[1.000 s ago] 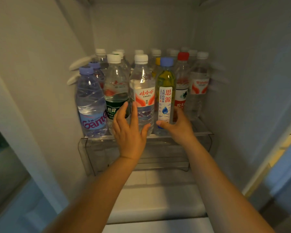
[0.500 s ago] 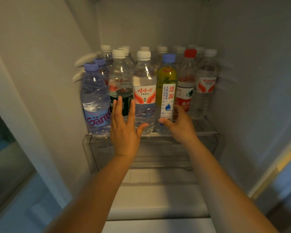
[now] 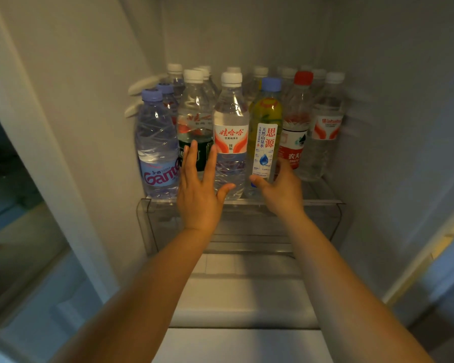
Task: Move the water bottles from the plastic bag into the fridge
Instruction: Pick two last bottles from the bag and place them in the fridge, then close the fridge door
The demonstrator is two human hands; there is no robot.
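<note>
The left hand (image 3: 198,197) is spread flat, holding nothing; the right hand (image 3: 281,189) cups the yellow-tinted bottle (image 3: 265,142). A nudge could topple the crowded front-row neighbours off the shelf (image 3: 323,201).

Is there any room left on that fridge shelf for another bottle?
Hardly. The shelf is packed with bottles from left wall to right. Bare glass shows only at the front right corner, beside the right hand. The white ledge below is bare.

2 white shelf pegs (image 3: 145,85) on the left inner wall.
</note>
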